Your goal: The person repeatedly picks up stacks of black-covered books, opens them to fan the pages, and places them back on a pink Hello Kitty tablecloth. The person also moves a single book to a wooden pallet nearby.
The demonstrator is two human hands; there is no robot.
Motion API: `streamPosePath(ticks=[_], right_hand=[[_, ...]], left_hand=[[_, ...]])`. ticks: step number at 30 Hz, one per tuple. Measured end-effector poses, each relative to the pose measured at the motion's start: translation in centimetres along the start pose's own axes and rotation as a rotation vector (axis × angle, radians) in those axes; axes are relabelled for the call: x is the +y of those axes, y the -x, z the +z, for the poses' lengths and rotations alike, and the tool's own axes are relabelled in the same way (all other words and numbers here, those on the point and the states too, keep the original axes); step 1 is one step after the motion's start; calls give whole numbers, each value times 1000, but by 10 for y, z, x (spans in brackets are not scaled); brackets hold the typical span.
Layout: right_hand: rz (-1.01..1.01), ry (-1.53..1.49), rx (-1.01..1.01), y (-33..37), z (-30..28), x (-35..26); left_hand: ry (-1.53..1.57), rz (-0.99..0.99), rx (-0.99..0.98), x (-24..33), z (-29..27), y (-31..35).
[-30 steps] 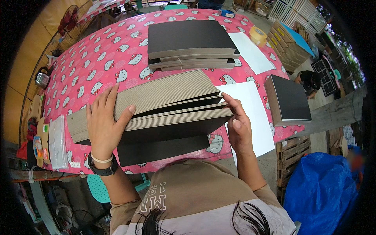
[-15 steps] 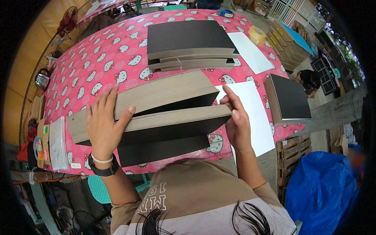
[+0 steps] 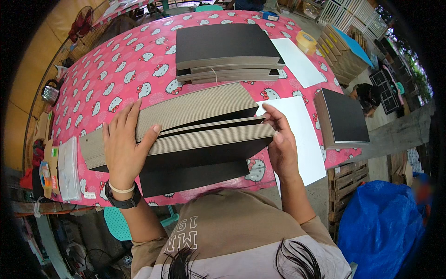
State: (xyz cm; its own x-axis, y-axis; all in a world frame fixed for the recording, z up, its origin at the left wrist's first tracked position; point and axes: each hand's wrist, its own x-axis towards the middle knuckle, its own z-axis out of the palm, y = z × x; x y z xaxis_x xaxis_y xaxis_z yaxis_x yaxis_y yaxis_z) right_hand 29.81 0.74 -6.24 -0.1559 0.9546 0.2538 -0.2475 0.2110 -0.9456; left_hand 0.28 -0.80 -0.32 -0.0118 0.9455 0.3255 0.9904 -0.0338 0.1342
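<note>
I am pressing my left hand (image 3: 124, 149) flat, fingers spread, on the board stack (image 3: 186, 125); my right hand (image 3: 282, 145) is pinching its 3 o'clock edge.

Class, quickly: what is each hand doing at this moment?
Left hand: open, lying flat on the stack of boards, thumb at its front edge.
Right hand: fingers curled at the stack's right end, parting the boards.
</note>
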Motion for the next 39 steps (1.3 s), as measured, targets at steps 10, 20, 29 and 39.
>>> streamPosePath(ticks=[10,20,29,39], right_hand=[[-52,138,-13,0,0,-6],[-79,158,-13,2,-4,-6],[-134,168,29,2,-2,-5],[-23,14,28,-6,8,-3]], left_hand=[[-23,3,18,-1,1,0],[-20,-1,7,0,0,0],[-18,-6,-10,-1,0,0],[44,16,13,-3,-3,1]])
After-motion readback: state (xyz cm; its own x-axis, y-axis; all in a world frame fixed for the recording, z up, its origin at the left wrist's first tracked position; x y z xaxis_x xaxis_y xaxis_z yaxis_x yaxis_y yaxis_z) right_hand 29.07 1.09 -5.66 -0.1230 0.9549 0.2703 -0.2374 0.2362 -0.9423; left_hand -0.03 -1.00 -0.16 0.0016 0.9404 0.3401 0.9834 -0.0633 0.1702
